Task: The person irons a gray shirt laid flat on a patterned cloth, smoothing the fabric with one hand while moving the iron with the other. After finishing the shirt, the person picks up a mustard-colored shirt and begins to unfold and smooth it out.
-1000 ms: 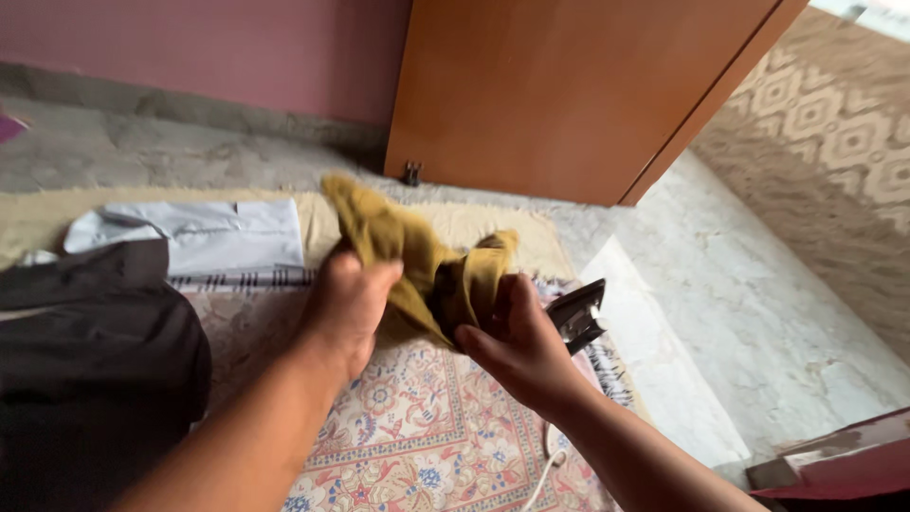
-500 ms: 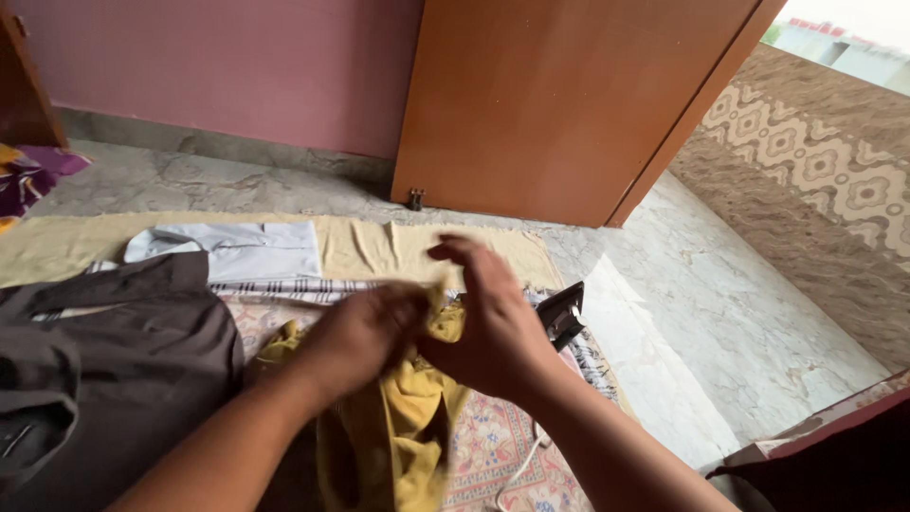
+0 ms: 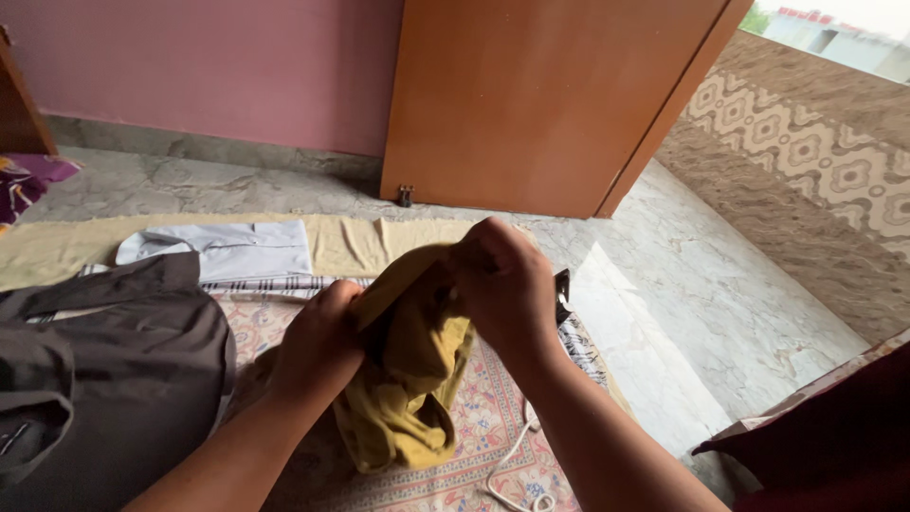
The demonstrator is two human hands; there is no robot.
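At the frame's centre, the left hand [image 3: 322, 343] and right hand [image 3: 502, 284] were both closed on a mustard-yellow garment [image 3: 408, 379] (bunched, hanging) above the patterned rug [image 3: 493, 427].

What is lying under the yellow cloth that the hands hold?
Under the yellow cloth lies a patterned rug with a white cord on it. The cloth and the right hand cover most of the dark iron behind.

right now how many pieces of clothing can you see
3. A mustard garment held up by the left hand and right hand; a dark grey garment at left; a folded white shirt behind it. Others may lie hidden.
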